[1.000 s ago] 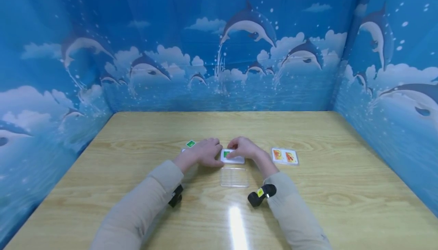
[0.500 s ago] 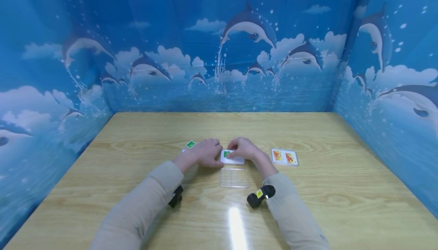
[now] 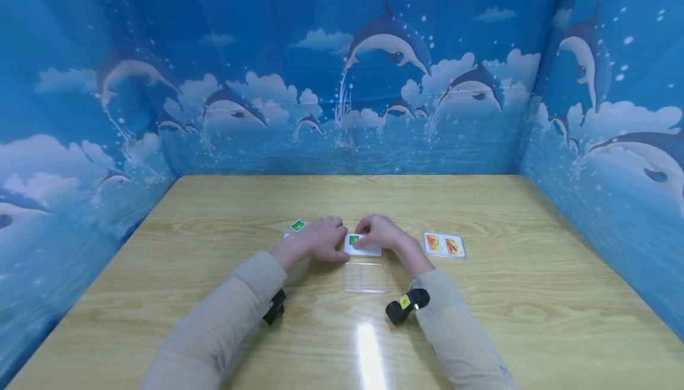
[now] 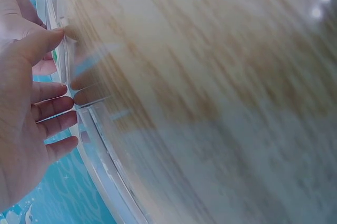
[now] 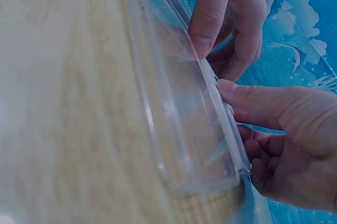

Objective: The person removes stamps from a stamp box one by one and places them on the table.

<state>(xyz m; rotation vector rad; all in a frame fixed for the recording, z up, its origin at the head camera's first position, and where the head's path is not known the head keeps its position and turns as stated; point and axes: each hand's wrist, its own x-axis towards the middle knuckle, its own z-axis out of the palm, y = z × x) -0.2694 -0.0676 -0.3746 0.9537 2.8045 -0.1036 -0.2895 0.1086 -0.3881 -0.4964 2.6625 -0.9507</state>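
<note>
A flat white card case (image 3: 371,251) lies mid-table in the head view. A small green card (image 3: 353,240) shows on its left half. My left hand (image 3: 320,240) holds the case's left end, thumb at the near corner and fingers toward the far side. Over the case bends my right hand (image 3: 383,232); its thumb and curled fingers pinch at the green card, partly hiding it. In the right wrist view that thumb (image 5: 251,98) meets the edge close to my left thumb (image 5: 204,34). Just nearer me lies a clear plastic cover (image 3: 366,278), untouched.
Right of my hands lies a clear case with two orange picture cards (image 3: 445,244). Another small green card (image 3: 297,225) is beyond my left hand, which mostly covers a white object (image 3: 286,235). Dolphin-print curtains (image 3: 342,135) border the wooden table (image 3: 256,194) behind and at the sides.
</note>
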